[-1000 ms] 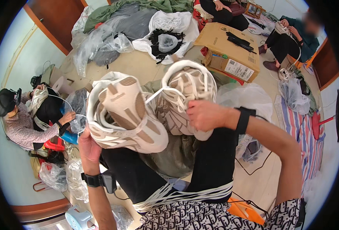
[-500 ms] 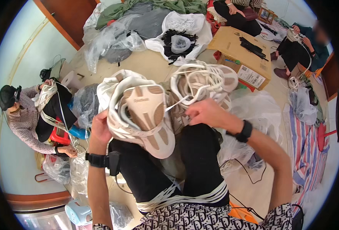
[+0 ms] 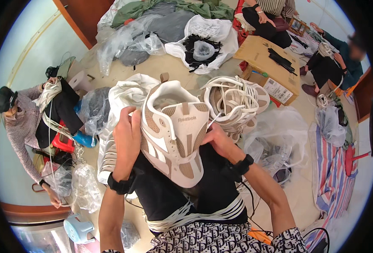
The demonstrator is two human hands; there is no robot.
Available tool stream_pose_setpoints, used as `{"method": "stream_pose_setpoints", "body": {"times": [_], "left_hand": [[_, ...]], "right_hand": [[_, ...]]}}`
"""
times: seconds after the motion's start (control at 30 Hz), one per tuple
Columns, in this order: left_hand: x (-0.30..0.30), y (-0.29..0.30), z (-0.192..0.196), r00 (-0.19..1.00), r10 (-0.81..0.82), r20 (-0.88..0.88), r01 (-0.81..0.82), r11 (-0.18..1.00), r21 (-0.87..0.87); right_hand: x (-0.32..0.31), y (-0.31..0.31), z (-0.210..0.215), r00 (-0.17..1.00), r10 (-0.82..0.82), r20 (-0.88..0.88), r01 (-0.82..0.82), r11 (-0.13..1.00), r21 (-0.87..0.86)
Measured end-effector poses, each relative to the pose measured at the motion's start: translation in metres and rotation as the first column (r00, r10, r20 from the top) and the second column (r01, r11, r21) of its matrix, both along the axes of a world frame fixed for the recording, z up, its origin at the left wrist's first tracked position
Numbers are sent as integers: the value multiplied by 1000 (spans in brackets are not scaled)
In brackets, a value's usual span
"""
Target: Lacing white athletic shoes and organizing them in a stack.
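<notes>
Left grip (image 3: 126,139): closed on the side of the beige and white shoe (image 3: 154,145), fingers bent against the upper; the outer edge of the hold is covered by the shoe itself. Right grip (image 3: 221,145): thumb drawn in against the opposite edge of the same shoe, near its tongue; the fingertips lie out of sight behind that edge, so whether they clamp the shoe or a lace cannot be told.

The shoe is held above the lap between both hands, toe toward the wearer, tongue turned outward, with a white lace end showing at an upper eyelet. The second shoe (image 3: 254,101), loosely laced, lies just beyond the right hand. White laces (image 3: 220,217) cross the thighs.

Containers: a white sack (image 3: 224,31) lies spread on the floor, bearing a ring of black strips (image 3: 191,43) around a small clear bag (image 3: 203,51). A cardboard box (image 3: 254,50) carries further black strips on top; its side contents are hard to make out. A large clear plastic bag (image 3: 294,126) near the right forearm has pale and dark contents, indistinct through the film.

An orange item (image 3: 260,236) at the lower edge is largely hidden by the patterned garment (image 3: 203,238).
</notes>
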State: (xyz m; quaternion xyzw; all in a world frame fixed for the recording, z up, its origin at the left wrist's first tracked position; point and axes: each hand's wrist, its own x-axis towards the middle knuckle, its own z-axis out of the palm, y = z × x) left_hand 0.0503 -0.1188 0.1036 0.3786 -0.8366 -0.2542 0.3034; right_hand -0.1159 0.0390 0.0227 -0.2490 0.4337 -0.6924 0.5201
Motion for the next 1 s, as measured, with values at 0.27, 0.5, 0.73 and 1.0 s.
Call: {"method": "stream_pose_setpoints", "body": {"times": [0.27,0.5,0.73,1.0], "left_hand": [[6,-1,-17,959,-206,-196,240,956,169],[-43,-47,13,879,-459,129,383,841,382],[-60,-24,23,731,-608,310,493,784,376],[-45,-9,27,635,-690,347,547,719,429]], "right_hand": [[55,47,12,828,-55,-559,190,964,187],[39,43,-8,856,-22,-516,101,987,126],[15,45,-22,989,-129,78,136,986,-96],[-30,10,30,974,-183,-132,160,973,-164]]}}
